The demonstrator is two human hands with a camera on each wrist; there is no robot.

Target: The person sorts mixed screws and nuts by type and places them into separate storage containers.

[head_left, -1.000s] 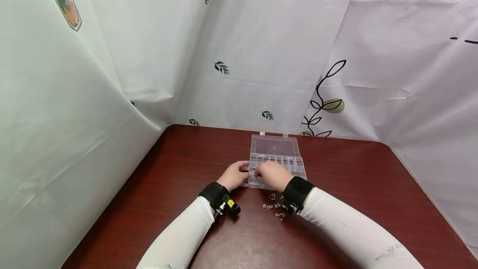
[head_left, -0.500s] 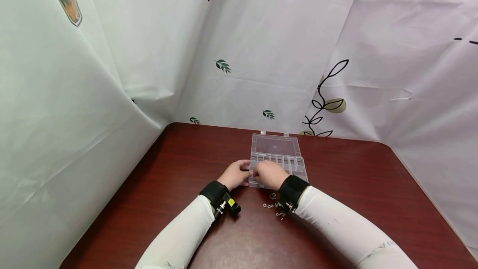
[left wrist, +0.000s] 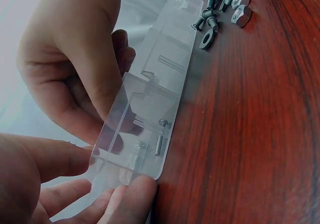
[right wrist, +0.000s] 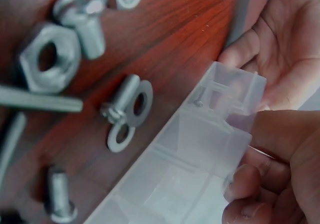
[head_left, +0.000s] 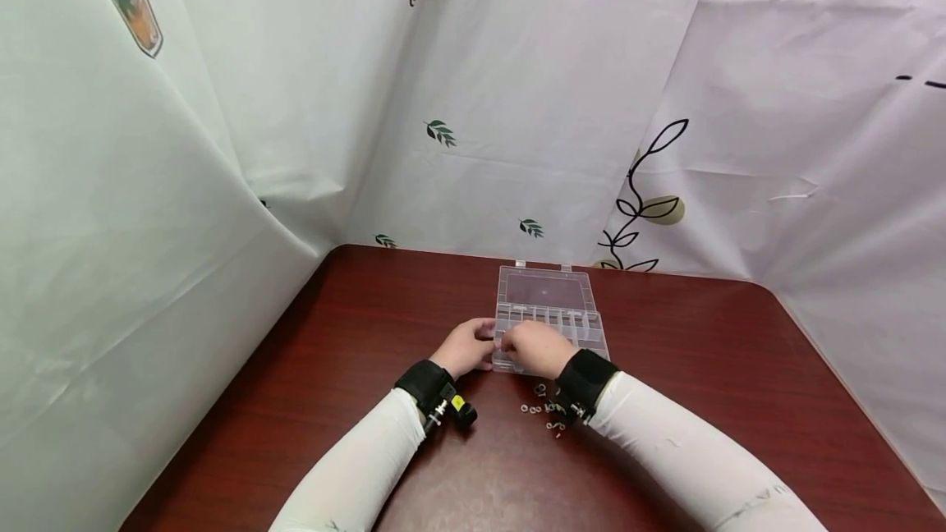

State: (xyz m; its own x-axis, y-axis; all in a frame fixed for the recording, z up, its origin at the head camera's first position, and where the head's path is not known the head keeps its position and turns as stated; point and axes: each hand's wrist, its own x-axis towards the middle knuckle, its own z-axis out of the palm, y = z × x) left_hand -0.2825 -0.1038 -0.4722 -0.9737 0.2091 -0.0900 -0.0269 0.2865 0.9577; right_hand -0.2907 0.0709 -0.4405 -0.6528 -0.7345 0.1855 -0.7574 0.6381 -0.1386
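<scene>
A clear plastic compartment box lies on the table with its lid laid back. My left hand holds the box's left end, thumb on one side and fingers on the other. My right hand reaches over the box, its thumb and index fingertips down in an end compartment. Through the plastic wall in the left wrist view, a small screw stands in that end of the box. The remaining right fingers are curled, and I cannot tell if anything is between the fingertips.
Loose hardware lies in front of the box: a hex nut, a washer, a short bolt and several other pieces. The dark red table reaches a white printed cloth behind and at the sides.
My right hand has shifted very slightly over the same end of the box. My left hand keeps its hold, and the box and loose hardware stay put.
</scene>
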